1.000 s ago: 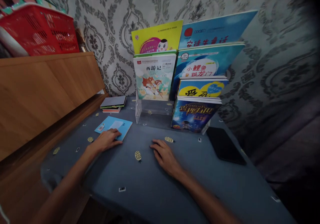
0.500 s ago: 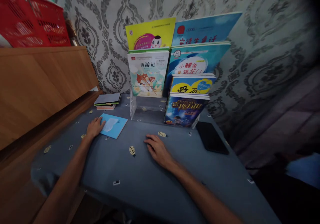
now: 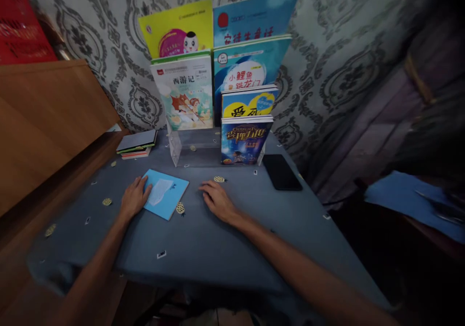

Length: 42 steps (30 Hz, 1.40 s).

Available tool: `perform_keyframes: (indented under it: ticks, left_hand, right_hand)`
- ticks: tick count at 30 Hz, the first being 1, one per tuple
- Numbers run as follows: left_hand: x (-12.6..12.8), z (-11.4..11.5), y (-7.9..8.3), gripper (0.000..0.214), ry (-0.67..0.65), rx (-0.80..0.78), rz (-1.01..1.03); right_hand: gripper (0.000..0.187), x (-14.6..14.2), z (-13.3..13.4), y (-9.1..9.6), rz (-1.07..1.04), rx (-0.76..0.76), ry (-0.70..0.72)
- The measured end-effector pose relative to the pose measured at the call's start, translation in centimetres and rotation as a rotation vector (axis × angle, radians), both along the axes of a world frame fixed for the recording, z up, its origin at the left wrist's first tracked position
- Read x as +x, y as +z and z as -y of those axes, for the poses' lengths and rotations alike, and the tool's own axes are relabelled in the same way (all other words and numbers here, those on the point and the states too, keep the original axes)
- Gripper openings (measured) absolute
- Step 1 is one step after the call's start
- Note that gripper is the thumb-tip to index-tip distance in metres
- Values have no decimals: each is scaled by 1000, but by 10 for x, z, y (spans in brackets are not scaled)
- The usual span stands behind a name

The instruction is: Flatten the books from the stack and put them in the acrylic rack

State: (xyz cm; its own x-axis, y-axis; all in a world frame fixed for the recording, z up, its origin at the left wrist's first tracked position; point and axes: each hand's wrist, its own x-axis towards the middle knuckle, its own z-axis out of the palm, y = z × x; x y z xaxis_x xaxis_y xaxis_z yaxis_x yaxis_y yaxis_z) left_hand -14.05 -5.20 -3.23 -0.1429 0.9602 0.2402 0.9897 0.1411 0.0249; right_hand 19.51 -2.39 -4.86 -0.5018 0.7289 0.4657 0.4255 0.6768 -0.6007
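Note:
A thin light-blue booklet (image 3: 166, 193) lies flat on the blue-grey tablecloth (image 3: 203, 239). My left hand (image 3: 133, 197) rests at its left edge, fingers stretched onto the cover. My right hand (image 3: 217, 199) lies palm down on the cloth just right of the booklet, fingers loosely spread, holding nothing. Behind them stands a clear tiered book stand (image 3: 181, 147) with several picture books (image 3: 214, 81) upright; its lowest front-left slot shows no book.
A small stack of books (image 3: 137, 143) lies at the back left. A black phone (image 3: 281, 171) lies right of the stand. A wooden cabinet (image 3: 43, 122) bounds the left, patterned wallpaper the back. The table's right edge drops off toward something blue (image 3: 410, 202).
The view has swung right and pulled back. The blue booklet has slid toward me under my left hand. My right hand has stayed flat on the cloth.

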Motion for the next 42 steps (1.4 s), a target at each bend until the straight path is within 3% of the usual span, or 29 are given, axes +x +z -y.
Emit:
perform_keyframes:
  ticks: [8, 15, 22, 30, 32, 36, 42]
  left_hand:
    - [46, 9, -6, 53, -207, 33, 36]
    - [105, 6, -2, 52, -433, -13, 67]
    - [168, -20, 3, 52, -724, -89, 121]
    - [235, -59, 4, 48, -1083, -106, 241]
    - [241, -61, 3, 42, -1070, -29, 272]
    - [237, -57, 3, 30, -897, 132, 273]
    - [231, -52, 4, 26, -695, 122, 198]
  right_hand:
    - [32, 24, 1, 4, 48, -56, -91]
    - [33, 71, -12, 1, 61, -75, -174]
    - [30, 117, -29, -1, 6, -54, -305]
    - [34, 117, -30, -2, -2, -25, -316]
    - [35, 117, -29, -1, 5, -23, -315]
    - [36, 117, -25, 1, 59, -18, -314]
    - [39, 110, -15, 4, 214, -11, -359]
